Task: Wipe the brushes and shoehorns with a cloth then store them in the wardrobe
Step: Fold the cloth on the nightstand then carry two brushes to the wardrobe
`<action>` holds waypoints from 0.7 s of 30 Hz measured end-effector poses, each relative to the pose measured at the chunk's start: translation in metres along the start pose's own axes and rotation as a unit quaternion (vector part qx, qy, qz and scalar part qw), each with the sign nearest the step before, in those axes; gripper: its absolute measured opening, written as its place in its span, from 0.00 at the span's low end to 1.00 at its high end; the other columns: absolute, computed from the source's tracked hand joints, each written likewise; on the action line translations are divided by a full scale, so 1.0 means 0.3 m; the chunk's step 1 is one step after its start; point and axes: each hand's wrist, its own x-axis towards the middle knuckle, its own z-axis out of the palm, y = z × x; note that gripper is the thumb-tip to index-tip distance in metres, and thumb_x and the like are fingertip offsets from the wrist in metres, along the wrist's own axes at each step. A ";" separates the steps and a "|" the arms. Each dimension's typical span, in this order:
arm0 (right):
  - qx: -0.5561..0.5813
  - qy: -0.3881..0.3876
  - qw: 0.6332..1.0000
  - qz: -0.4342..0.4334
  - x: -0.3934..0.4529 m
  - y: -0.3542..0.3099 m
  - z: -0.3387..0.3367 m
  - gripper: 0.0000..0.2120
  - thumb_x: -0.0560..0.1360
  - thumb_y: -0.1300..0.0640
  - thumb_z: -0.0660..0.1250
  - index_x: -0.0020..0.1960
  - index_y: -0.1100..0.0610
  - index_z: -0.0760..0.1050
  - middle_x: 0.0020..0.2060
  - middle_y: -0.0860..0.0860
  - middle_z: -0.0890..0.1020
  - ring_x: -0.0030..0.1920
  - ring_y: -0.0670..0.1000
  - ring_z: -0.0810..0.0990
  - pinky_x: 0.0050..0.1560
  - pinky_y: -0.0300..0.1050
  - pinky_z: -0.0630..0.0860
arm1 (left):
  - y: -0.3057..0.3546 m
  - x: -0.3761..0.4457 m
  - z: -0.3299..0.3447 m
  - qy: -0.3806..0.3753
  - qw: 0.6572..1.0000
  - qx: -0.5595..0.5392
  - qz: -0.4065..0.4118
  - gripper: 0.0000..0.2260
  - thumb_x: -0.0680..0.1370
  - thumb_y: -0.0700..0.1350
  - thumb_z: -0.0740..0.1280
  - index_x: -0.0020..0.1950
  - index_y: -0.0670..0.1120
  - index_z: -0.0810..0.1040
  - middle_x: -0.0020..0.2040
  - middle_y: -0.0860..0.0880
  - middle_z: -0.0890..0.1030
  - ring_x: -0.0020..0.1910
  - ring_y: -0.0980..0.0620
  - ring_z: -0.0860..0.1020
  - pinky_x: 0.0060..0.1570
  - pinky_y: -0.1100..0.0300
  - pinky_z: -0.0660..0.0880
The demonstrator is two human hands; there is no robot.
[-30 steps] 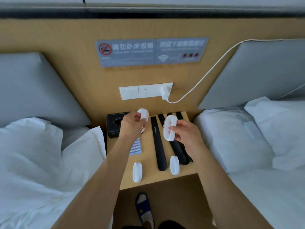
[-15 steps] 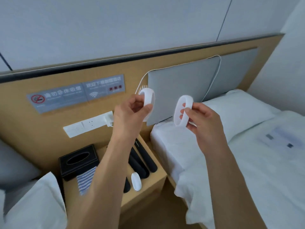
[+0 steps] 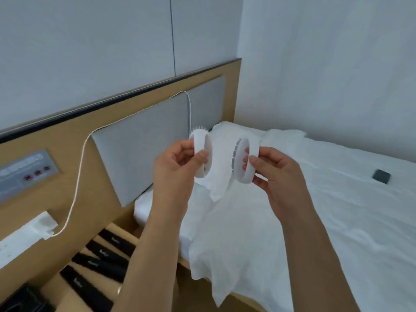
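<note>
Shoehorns (image 3: 101,262) partly behind left hand's (image 3: 177,167) forearm, lettering blurred.

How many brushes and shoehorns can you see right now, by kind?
White brushes: 2, one in the left hand at, one in the right hand at
Black shoehorns: 4, on the nightstand
Total: 6

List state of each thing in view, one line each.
left hand: shut on left brush, raised
right hand: shut on right brush, raised
left brush: held, bristles facing away
right brush: held, bristles facing left
shoehorns: four, lying on the nightstand, untouched
charger cable: plugged into the wall socket strip
dark small object: lying on the bed
</note>
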 end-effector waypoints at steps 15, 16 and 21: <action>-0.030 0.221 0.974 -0.045 -0.272 -0.036 -0.070 0.09 0.76 0.67 0.70 0.49 0.54 0.84 0.45 0.55 0.87 0.46 0.51 0.86 0.48 0.47 0.82 | -0.054 -0.021 0.122 -0.250 0.966 -0.044 -0.042 0.06 0.74 0.38 0.73 0.49 0.46 0.82 0.44 0.46 0.85 0.46 0.45 0.84 0.49 0.49 0.81; -0.038 0.240 0.969 -0.045 -0.305 -0.035 -0.080 0.09 0.76 0.66 0.70 0.50 0.55 0.84 0.45 0.55 0.87 0.47 0.52 0.86 0.49 0.49 0.82 | -0.060 -0.040 0.132 -0.266 0.962 -0.045 -0.046 0.06 0.74 0.38 0.73 0.48 0.47 0.82 0.44 0.48 0.85 0.46 0.47 0.84 0.48 0.51 0.81; -0.060 0.320 0.945 -0.036 -0.477 -0.043 -0.133 0.07 0.76 0.67 0.70 0.52 0.59 0.83 0.47 0.58 0.86 0.47 0.53 0.85 0.55 0.57 0.83 | -0.067 -0.158 0.195 -0.338 0.936 -0.064 -0.075 0.06 0.74 0.37 0.73 0.48 0.47 0.82 0.43 0.50 0.85 0.45 0.49 0.84 0.48 0.54 0.81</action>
